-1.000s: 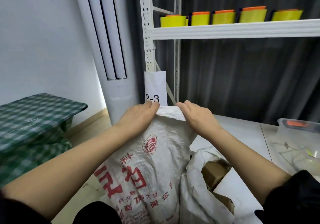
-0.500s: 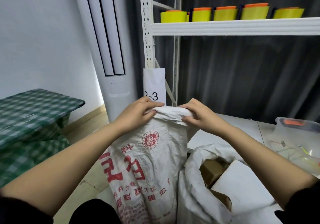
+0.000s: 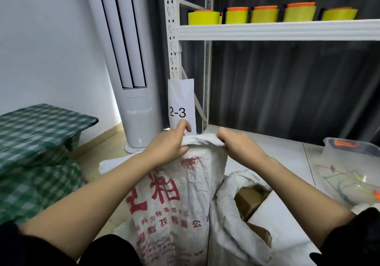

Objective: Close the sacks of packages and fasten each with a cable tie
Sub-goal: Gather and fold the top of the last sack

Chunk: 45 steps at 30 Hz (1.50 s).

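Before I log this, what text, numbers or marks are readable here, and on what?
"2-3": black print on the white paper label fixed to the shelf upright.
Sack: big red Chinese characters, one reads "粕"; the others are cut off by the arm or blurred.
Sack: round red seal and the smaller red lines, too blurred to read.

We see a white woven plastic sack [image 3: 185,200] printed with large red characters and a round red emblem near its top. Beside it stands a plain off-white woven sack [image 3: 230,224] with brown cardboard boxes [image 3: 249,199] showing inside. At the left edge a green-and-white checked cloth [image 3: 39,126] covers a low table. The tall column air conditioner [image 3: 131,64] is white with dark vertical slits. A white paper label [image 3: 182,105] bears black "2-3". On the white metal shelf [image 3: 277,29] sit yellow-green rolls with orange cores [image 3: 236,14]. Behind hangs a dark grey pleated curtain [image 3: 287,89]. The clear plastic tub [image 3: 353,163] holds something orange.
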Motion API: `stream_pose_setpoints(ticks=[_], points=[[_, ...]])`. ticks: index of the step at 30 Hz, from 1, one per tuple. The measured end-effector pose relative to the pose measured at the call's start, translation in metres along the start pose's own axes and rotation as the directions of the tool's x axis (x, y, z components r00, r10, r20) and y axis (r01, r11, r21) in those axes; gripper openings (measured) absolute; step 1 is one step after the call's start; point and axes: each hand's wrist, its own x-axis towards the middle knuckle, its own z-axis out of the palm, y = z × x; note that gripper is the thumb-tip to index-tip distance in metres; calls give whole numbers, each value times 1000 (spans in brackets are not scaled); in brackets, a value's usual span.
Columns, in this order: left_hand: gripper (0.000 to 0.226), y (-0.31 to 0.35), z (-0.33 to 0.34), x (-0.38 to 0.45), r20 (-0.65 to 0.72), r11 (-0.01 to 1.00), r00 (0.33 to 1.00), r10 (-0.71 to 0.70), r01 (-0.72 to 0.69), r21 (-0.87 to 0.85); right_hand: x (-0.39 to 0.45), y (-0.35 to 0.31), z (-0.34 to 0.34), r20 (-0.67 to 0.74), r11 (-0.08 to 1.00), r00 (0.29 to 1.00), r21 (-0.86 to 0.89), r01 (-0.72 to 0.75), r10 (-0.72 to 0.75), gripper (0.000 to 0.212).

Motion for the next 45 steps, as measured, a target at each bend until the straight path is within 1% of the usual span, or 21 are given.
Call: stream_pose_setpoints(ticks=[1,3,5,8,10,13,16,18,20,22,24,27,30,32,34,36,38,39,40,42,45], points=[[41,0,0,-1,15,1000,1000,1,0,-11,-2,-1,-2,13,1000,1000,-2,12,-12,10],[41,-2,0,-3,44,998,997,56,-57,5,-4,-3,-3,64,998,997,-53,41,-38,13],[44,-5,1,-7,93,993,988,119,-120,-1,-6,0,0,122,997,992,-70,19,-10,9],[54,-8,2,-11,127,987,979,159,-154,-54,-12,5,4,148,997,988,-62,44,-34,19],[43,-11,3,-9,132,987,979,152,-143,-75,-14,10,9,138,997,989,-55,62,-54,33],[30,-16,2,-5,112,967,989,100,-70,-243,-17,12,13,100,1000,995,10,4,-5,60],[23,-17,1,-3,57,934,998,41,-18,-357,-17,10,12,134,971,987,210,-116,89,49],[20,-11,2,-3,7,948,999,38,-33,-317,-10,9,8,193,920,977,359,-158,92,33],[18,-2,2,-3,-51,968,994,99,-108,-227,2,5,2,273,862,962,481,-161,27,21],[17,7,2,-1,-82,973,978,194,-202,-113,13,-4,-4,352,771,934,611,-180,-61,18],[18,15,2,0,-97,970,966,240,-243,-24,20,-11,-5,374,760,919,632,-153,-126,20],[27,11,1,-1,-61,985,985,162,-165,-43,18,-12,-1,283,844,956,529,-92,-73,18],[29,-8,0,-7,80,998,996,42,-39,-44,10,-9,6,137,936,990,350,-30,-20,24],[19,-14,-2,-10,149,998,987,56,-57,4,5,-10,7,101,947,994,321,2,-37,28],[21,-14,-7,-13,203,994,977,68,-85,75,2,-10,7,77,976,994,210,62,-80,33],[32,-16,-10,-14,203,971,974,96,-136,195,0,-6,9,73,991,989,-15,131,-130,47],[37,-18,-9,-15,176,941,977,121,-169,292,-6,-1,17,98,956,982,-231,181,-162,76],[37,-18,-9,-16,165,945,980,109,-154,288,-8,2,22,101,941,982,-283,184,-161,90],[37,-16,-8,-18,167,963,982,84,-123,240,-9,4,26,96,936,984,-306,173,-151,101],[37,-12,-5,-22,201,999,979,28,-31,15,-11,12,32,48,939,986,-301,165,-158,114],[36,-10,-1,-26,217,961,976,-9,68,-269,-17,19,38,-11,929,976,-312,202,-216,116]])
